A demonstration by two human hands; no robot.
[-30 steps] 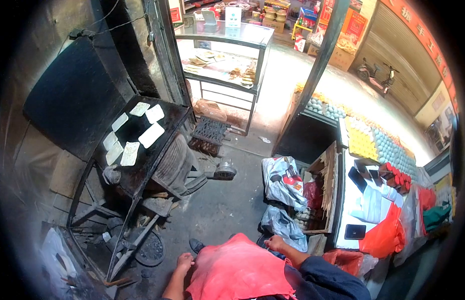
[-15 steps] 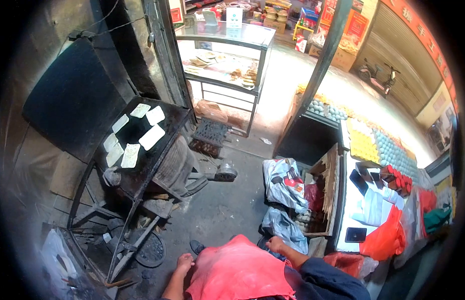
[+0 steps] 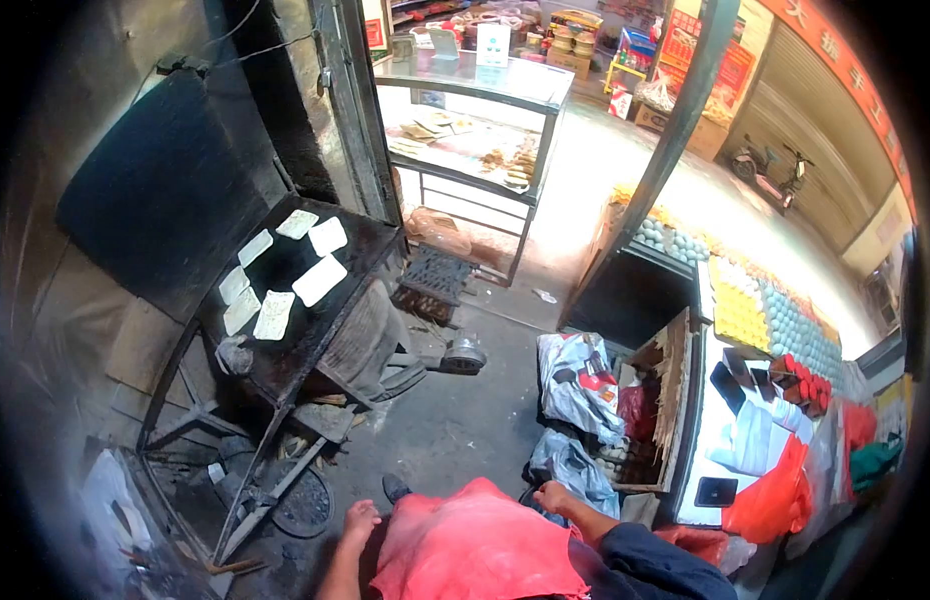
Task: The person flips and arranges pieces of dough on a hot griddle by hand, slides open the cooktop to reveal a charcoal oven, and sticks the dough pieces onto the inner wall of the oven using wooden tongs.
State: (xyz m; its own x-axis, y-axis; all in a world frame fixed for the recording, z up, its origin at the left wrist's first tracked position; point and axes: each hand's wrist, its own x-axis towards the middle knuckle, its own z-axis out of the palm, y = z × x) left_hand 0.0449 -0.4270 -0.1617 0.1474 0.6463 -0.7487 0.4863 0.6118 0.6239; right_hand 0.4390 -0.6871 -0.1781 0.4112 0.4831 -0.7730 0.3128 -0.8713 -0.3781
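Observation:
Low in the view, my left hand (image 3: 361,520) hangs beside the red apron (image 3: 475,545), its fingers loosely bent and partly apart, with nothing visible in it. My right hand (image 3: 553,497) is on the apron's other side with its fingers curled closed; whether anything is inside is hidden. It is nearest to a grey-blue plastic bag (image 3: 575,465) on the floor. A dark shoe (image 3: 396,487) shows past the apron. To the left, several pale flat dough pieces (image 3: 320,281) lie in a ring on a black griddle table (image 3: 360,240).
A glass display case (image 3: 465,85) with flatbreads stands ahead. On the right, a white counter (image 3: 695,500) holds a phone (image 3: 716,491), a red plastic bag (image 3: 775,490) and trays of eggs (image 3: 785,320). A wooden crate (image 3: 670,440) and a round metal object (image 3: 465,356) are on the floor.
The view has shifted, so the surroundings sit slightly lower and further right. My left hand has moved slightly outward from the apron, its fingers looser. My right hand stays beside the apron, still curled.

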